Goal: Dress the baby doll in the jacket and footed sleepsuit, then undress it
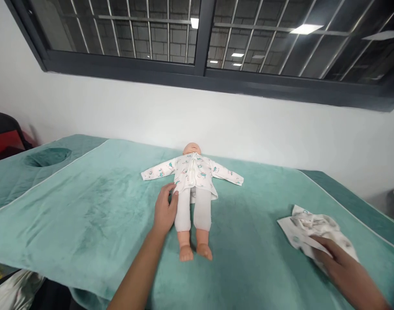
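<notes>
A baby doll (202, 209) lies on its back on the teal bed cover, its head by the wall and its feet toward me. It wears a white printed baby shirt (197, 170), sleeves spread out to both sides, and white leggings. My left hand (166, 209) rests against the doll's side at the shirt hem, with thumb and fingers apart. Off to the right, my right hand (337, 262) grips a crumpled white printed cloth garment (319, 226) on the cover. The fingertips of that hand are partly hidden by the fabric.
The teal cover (96, 215) spreads over the bed, which has a face hole (48, 157) at the left. Behind stand a white wall (145, 112) and a barred window. A red and black chair (6, 137) is at far left; cloth lies below the front left edge.
</notes>
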`<action>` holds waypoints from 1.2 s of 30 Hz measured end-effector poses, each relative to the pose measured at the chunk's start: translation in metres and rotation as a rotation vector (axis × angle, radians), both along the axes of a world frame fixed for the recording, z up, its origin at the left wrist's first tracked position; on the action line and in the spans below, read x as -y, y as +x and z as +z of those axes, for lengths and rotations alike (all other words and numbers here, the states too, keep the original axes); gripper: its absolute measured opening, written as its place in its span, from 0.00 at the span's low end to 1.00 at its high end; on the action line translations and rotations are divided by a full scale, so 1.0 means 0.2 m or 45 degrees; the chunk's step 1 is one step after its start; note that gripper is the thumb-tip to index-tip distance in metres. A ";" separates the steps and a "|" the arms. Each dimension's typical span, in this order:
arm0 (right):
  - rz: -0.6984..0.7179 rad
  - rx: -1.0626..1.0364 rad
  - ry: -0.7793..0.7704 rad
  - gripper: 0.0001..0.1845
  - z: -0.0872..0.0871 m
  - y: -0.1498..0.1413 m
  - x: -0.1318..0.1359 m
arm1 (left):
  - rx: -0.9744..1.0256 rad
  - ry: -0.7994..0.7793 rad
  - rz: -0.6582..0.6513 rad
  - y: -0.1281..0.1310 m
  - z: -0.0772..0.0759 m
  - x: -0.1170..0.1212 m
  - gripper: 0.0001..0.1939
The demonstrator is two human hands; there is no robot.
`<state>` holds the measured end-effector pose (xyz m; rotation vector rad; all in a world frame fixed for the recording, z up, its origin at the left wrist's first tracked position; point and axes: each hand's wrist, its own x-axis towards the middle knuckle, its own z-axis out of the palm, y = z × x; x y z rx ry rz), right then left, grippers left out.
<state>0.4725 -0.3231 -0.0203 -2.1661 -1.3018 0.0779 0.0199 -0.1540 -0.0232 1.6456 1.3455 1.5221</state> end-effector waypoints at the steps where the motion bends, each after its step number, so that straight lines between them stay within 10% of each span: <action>1: 0.052 -0.179 -0.025 0.15 0.06 -0.13 -0.04 | -0.050 0.069 0.026 0.01 0.00 0.03 0.13; 7: 0.581 -0.993 -0.120 0.17 0.50 -0.98 -0.24 | -0.153 0.051 -0.355 0.12 0.17 0.31 0.16; 13: 0.979 -1.458 0.056 0.11 0.79 -1.40 -0.43 | 0.156 -0.254 -0.691 0.09 0.45 0.46 0.27; 18: 1.135 -1.617 0.311 0.09 0.93 -1.52 -0.59 | -0.188 0.060 -0.371 -0.04 0.62 0.43 0.36; 22: 1.203 -1.277 0.441 0.09 1.04 -1.52 -0.64 | -0.343 0.348 -0.153 -0.13 0.77 0.41 0.13; 29: 1.321 -0.263 0.767 0.22 1.18 -1.48 -0.55 | 0.510 0.271 -0.259 -0.16 1.03 0.45 0.08; 36: 2.050 -0.434 0.113 0.12 1.22 -1.51 -0.44 | 0.825 0.092 -0.344 -0.19 1.16 0.43 0.09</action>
